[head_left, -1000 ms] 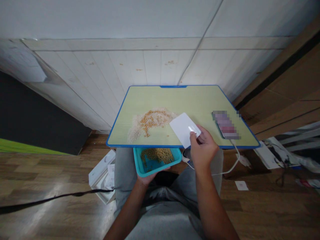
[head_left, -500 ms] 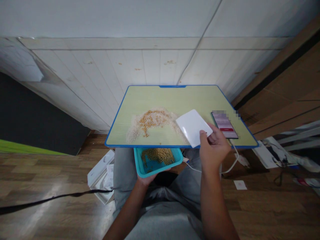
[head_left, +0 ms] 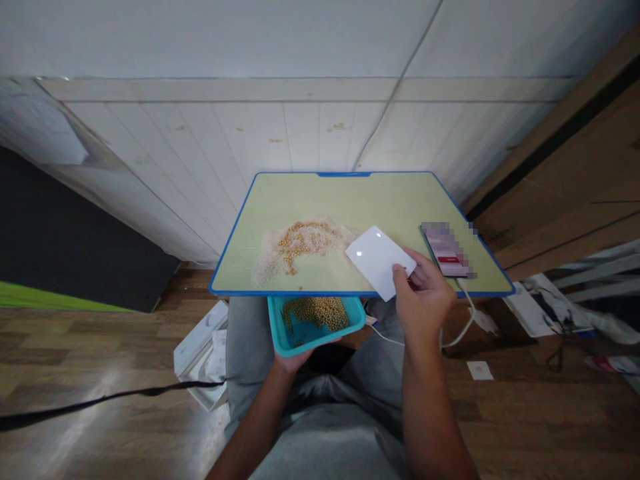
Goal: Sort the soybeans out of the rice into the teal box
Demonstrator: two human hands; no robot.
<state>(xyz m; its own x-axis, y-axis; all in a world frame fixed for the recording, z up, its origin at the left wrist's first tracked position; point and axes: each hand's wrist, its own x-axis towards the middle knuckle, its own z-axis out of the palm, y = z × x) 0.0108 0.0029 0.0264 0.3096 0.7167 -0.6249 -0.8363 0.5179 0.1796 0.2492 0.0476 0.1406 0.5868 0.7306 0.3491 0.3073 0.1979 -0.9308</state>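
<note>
My right hand [head_left: 425,291] pinches a white card [head_left: 377,259] by its right corner, tilted above the right end of a pile of pale grains that look like rice [head_left: 267,257]. Yellow beans [head_left: 300,243], like soybeans, lie mixed among the grains on the pale green tabletop [head_left: 350,197] with its blue rim. Below the table's near edge, my left hand [head_left: 295,361] holds a turquoise plastic tray [head_left: 316,341] from underneath; most of its fingers are hidden. More beans [head_left: 325,311] lie inside the tray.
A phone [head_left: 445,250] with a white cable [head_left: 470,313] lies at the table's right. An opened white box [head_left: 203,350] is on the floor at left. Cardboard boxes [head_left: 565,153] stand at right, and a panelled wall [head_left: 250,133] rises behind the table.
My right hand and the card have shifted slightly left and the card's tilt has changed. A loose bean near the table's front edge now sits farther left. My left hand and tray stay put.
</note>
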